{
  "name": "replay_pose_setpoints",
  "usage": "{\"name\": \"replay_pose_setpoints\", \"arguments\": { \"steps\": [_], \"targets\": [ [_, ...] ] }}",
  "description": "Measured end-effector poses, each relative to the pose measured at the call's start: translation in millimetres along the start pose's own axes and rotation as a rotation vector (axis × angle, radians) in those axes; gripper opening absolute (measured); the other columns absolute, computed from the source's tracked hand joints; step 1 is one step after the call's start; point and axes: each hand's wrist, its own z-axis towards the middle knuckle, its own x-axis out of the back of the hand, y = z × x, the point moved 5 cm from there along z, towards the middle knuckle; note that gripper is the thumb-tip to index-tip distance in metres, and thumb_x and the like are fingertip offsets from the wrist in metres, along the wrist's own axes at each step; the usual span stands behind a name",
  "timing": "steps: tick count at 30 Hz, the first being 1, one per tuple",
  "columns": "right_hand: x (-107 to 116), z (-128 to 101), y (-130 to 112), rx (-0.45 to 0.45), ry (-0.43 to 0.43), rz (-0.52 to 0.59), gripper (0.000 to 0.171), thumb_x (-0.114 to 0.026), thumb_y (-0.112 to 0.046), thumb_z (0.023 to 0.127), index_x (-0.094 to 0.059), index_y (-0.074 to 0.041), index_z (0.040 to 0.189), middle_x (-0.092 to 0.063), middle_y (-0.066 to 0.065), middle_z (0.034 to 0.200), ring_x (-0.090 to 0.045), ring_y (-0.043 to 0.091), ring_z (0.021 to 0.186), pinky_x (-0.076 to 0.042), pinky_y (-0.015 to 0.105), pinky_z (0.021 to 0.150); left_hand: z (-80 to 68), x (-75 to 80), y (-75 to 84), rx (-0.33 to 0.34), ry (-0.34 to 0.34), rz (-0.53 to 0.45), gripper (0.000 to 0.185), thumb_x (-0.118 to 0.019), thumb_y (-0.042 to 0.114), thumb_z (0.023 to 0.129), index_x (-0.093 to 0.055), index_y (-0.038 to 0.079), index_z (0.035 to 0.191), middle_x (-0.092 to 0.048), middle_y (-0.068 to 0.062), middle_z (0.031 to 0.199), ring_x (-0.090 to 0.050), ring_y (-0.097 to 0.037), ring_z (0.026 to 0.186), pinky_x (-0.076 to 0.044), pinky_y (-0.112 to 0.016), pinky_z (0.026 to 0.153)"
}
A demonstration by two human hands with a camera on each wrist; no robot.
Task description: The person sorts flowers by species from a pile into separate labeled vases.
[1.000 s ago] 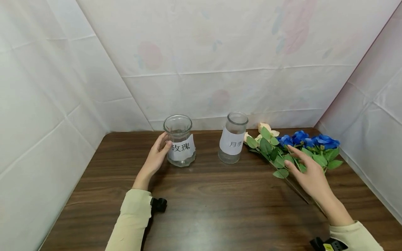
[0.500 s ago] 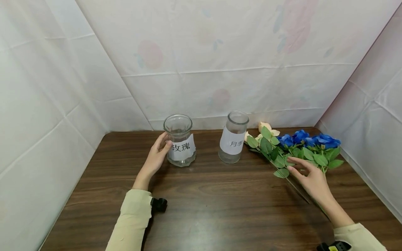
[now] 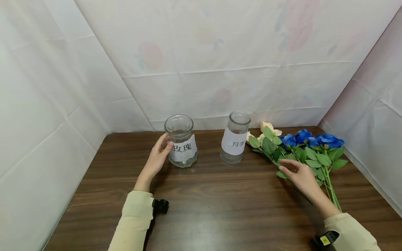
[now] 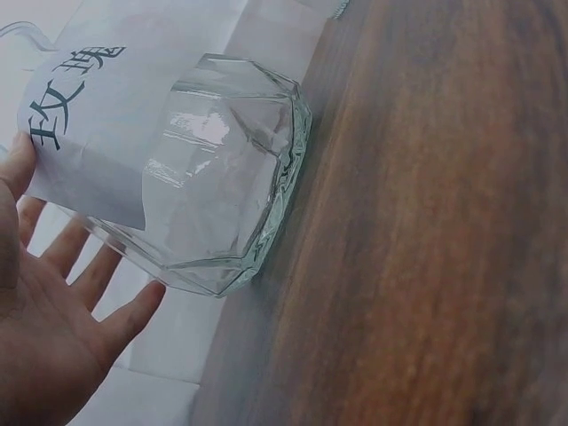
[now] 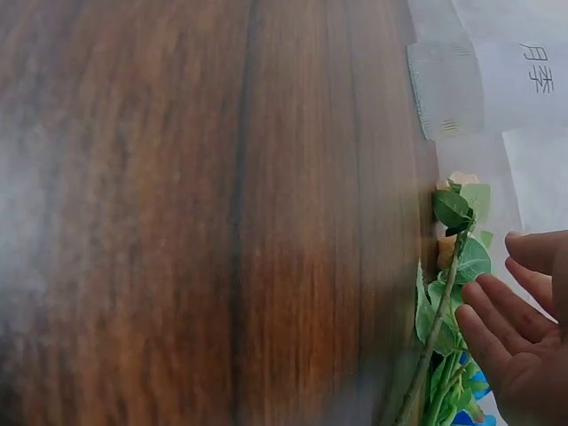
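Note:
My left hand point(image 3: 158, 151) lies at the left side of a wide clear glass vase point(image 3: 187, 162) that stands upright on the table. Its thumb is on the front by the paper label and the fingers reach round the side; the left wrist view shows the vase's faceted base point(image 4: 222, 177). My right hand point(image 3: 301, 175) hovers with loosely bent fingers at the leafy stems of cream flowers point(image 3: 267, 128). In the right wrist view a green stem point(image 5: 441, 311) passes close by the fingertips, with nothing gripped. Blue flowers point(image 3: 328, 140) lie to the right.
A narrower glass vase point(image 3: 231, 158) with a labelled paper wrap stands between the wide vase and the flowers. The brown wooden table point(image 3: 201, 202) meets white cloth walls point(image 3: 220, 42) at the back and sides.
My right hand has lowered and shifted left, from over the leaves to beside the cream flowers' stems, its fingers bending more. My left hand stays at the wide vase.

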Motion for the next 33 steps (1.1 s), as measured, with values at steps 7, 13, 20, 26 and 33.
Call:
{"name": "replay_pose_setpoints", "arguments": {
  "steps": [7, 13, 20, 26, 33],
  "targets": [
    [-6.8, 6.5, -0.2, 0.000, -0.015, -0.017, 0.038, -0.059, -0.024, 0.102, -0.062, -0.001, 0.132, -0.064, 0.023, 0.125, -0.063, 0.039, 0.108, -0.054, 0.049, 0.078, -6.5, 0.9, 19.5, 0.033, -0.021, -0.001, 0.054, -0.043, 0.019, 0.108, -0.024, 0.005, 0.157, -0.030, -0.024, 0.155, -0.030, -0.040, 0.142, -0.024, -0.057, 0.113],
    [-11.9, 9.5, 2.5, -0.050, -0.044, -0.038, 0.038, -0.060, -0.022, 0.101, -0.062, 0.000, 0.131, -0.064, 0.024, 0.123, -0.063, 0.040, 0.106, -0.055, 0.047, 0.076, -12.6, 0.0, 36.2, 0.043, -0.028, 0.018, 0.053, -0.042, 0.017, 0.108, -0.025, 0.002, 0.156, -0.031, -0.026, 0.154, -0.031, -0.040, 0.142, -0.026, -0.056, 0.113],
    [-19.4, 12.5, 5.0, -0.040, -0.079, -0.075, 0.032, -0.069, -0.011, 0.094, -0.067, 0.005, 0.122, -0.072, 0.019, 0.101, -0.069, 0.031, 0.088, -0.054, 0.034, 0.062, -12.0, 0.5, 36.5, 0.038, -0.028, 0.008, 0.052, -0.044, 0.017, 0.107, -0.027, 0.004, 0.155, -0.032, -0.025, 0.154, -0.029, -0.040, 0.143, -0.026, -0.056, 0.113],
    [-22.4, 13.5, 3.7, 0.007, -0.081, -0.102, 0.030, -0.071, -0.004, 0.090, -0.068, 0.007, 0.117, -0.072, 0.010, 0.088, -0.068, 0.022, 0.076, -0.050, 0.029, 0.057, -12.0, 0.4, 37.1, 0.039, -0.031, 0.016, 0.052, -0.043, 0.017, 0.107, -0.027, 0.004, 0.155, -0.031, -0.025, 0.155, -0.026, -0.040, 0.144, -0.026, -0.056, 0.113],
    [-21.6, 12.3, 0.3, -0.004, -0.069, -0.085, 0.031, -0.070, -0.007, 0.092, -0.067, 0.005, 0.121, -0.070, 0.012, 0.093, -0.067, 0.025, 0.080, -0.050, 0.031, 0.058, -12.2, 0.9, 35.6, 0.038, -0.020, 0.007, 0.052, -0.044, 0.017, 0.107, -0.028, 0.003, 0.155, -0.032, -0.025, 0.154, -0.027, -0.040, 0.144, -0.026, -0.056, 0.113]
  ]
}}
